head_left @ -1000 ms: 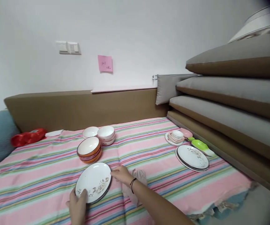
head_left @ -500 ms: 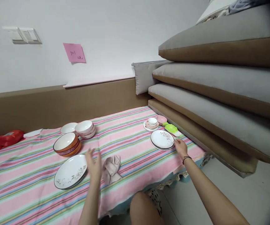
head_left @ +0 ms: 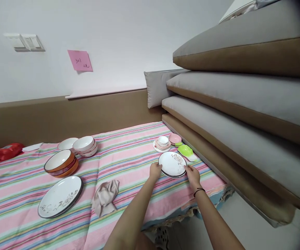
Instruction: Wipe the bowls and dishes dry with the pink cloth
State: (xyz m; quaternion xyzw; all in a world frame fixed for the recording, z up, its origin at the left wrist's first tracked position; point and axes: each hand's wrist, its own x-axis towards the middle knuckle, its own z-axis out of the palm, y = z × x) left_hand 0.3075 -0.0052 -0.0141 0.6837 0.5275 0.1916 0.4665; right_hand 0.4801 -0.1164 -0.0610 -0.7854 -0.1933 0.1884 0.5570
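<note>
Two hands, left hand [head_left: 155,171] and right hand [head_left: 193,174], each closed on an opposite rim of the plate stack [head_left: 172,164]: at least two round, glossy white plates with dark edges and a flower print, flat on the striped counter [head_left: 129,152] near its right edge. Just behind, one green leaf-shaped dish [head_left: 186,151]. Well to the left, one matching single plate [head_left: 60,196], one crumpled beige rag [head_left: 105,197] and stacked orange bowls [head_left: 60,163].

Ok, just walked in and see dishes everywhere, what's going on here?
A person has both hands on the rim of a stack of flowered plates on the striped cloth, left hand at its left edge, right hand at its right. Small dishes sit behind it; another plate, a crumpled rag and bowls lie further left.
</note>
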